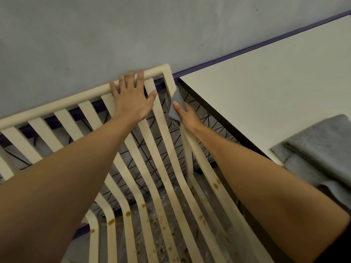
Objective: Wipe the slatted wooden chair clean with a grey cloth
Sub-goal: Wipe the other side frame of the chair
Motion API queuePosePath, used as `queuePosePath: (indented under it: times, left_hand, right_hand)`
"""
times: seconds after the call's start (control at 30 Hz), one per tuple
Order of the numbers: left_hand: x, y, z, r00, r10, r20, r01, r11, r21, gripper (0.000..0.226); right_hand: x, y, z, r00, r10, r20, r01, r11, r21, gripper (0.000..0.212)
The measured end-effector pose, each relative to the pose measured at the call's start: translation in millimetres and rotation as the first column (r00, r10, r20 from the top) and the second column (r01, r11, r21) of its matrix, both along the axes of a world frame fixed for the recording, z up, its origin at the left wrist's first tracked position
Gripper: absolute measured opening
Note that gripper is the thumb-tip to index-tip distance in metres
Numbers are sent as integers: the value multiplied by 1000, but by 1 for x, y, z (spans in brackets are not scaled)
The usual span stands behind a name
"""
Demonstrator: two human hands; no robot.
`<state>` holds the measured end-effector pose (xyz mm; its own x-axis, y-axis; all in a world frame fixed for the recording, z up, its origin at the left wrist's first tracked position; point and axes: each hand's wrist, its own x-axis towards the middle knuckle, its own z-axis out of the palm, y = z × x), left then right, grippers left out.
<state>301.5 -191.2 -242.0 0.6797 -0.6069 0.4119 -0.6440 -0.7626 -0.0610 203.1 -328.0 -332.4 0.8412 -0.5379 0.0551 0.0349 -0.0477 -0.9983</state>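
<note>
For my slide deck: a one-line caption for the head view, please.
Left hand rests on the chair's top rail; right hand holds a grey cloth against its side post.

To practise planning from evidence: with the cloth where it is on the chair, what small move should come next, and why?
Probably slide the grey cloth down the upright post: the right hand presses it near the top corner, the left hand rests on the top rail, and brown stains lie lower on the seat slats.

White-topped table (275, 86) stands at right, against the far grey wall (95, 35). Folded grey towels (322, 147) lie on its near right part.
</note>
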Motion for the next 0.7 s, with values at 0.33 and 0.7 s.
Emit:
queuePosePath:
  times: [0.33,0.7]
  left_hand:
    - [-4,-1,0,1000,21,-20,-20,1000,14,70]
    - [-9,3,7,995,17,-96,-13,999,47,72]
  right_hand:
    - [-20,6,-27,993,-13,-117,7,999,-50,50]
    - [-45,14,-52,968,-27,-250,11,998,-66,56]
